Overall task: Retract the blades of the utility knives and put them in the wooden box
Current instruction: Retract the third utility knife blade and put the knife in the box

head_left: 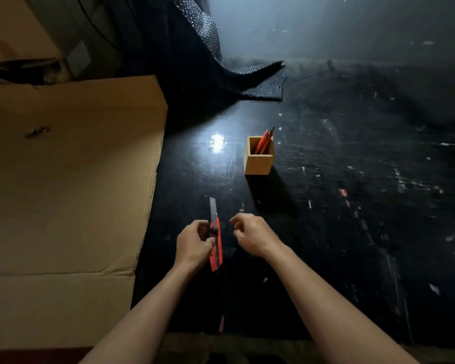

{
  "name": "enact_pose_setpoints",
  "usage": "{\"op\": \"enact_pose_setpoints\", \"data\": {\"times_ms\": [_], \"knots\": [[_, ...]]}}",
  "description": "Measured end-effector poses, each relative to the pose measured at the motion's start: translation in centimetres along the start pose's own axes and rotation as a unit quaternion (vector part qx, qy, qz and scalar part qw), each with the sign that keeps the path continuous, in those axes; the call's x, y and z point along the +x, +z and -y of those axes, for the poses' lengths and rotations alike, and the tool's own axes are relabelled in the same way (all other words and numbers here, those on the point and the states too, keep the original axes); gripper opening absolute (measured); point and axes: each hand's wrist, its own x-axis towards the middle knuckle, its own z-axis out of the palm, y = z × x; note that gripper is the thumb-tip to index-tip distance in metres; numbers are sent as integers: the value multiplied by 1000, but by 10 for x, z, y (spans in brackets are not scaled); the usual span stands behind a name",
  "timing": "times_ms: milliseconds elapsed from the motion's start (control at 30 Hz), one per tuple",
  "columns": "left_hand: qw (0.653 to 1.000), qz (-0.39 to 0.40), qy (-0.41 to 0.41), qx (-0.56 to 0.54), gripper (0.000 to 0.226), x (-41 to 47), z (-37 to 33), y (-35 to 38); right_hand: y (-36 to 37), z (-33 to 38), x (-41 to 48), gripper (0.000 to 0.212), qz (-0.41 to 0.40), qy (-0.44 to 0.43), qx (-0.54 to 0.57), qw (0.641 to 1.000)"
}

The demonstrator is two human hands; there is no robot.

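A large sheet of cardboard (71,179) covers the left side of the dark, scuffed table (352,206), its right edge running close by the person's left forearm. Just right of it, the left hand (195,245) grips a red utility knife (216,243) above the table, the fingers (202,228) curled around the handle and the thumb resting on the black slider; the blade is out, pointing away from the person. Just beside the knife, the right hand (252,235) hovers empty, its fingers (237,223) loosely bent and slightly apart, touching nothing. Farther back and a little to the right, a small wooden box (259,161) stands upright on the table, well apart from both hands. Several red knives (264,141) are already in it, leaning toward its right rear corner with their ends sticking up over the rim; how many cannot be told. Behind, at the far edge of the table, a dark sheet of bubble wrap (247,80) drapes down and spreads flat. A bright reflection shines on the table left of the box.
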Motion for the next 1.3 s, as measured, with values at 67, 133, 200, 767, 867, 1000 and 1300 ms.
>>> {"op": "enact_pose_setpoints", "data": {"times_ms": [67,133,200,767,867,1000,1300], "knots": [[1000,18,-22,-3,44,-7,12,5,20,-4,-6,37,24,28,6,999],[998,34,-42,-12,45,-13,21,11,38,-9,-12,40,39,42,23,998],[997,41,-52,-30,43,-16,28,16,52,-11,-16,39,42,49,54,996],[957,155,-60,-236,46,-27,26,-7,44,5,-51,41,-17,47,226,973],[953,169,-23,-251,46,-30,13,-18,30,11,-61,45,-46,24,263,963],[942,175,21,-285,45,-36,-20,-35,-2,25,-72,49,-78,-31,305,949],[911,144,151,-355,45,-47,-126,-73,-116,59,-82,34,-109,-132,360,917]]}}
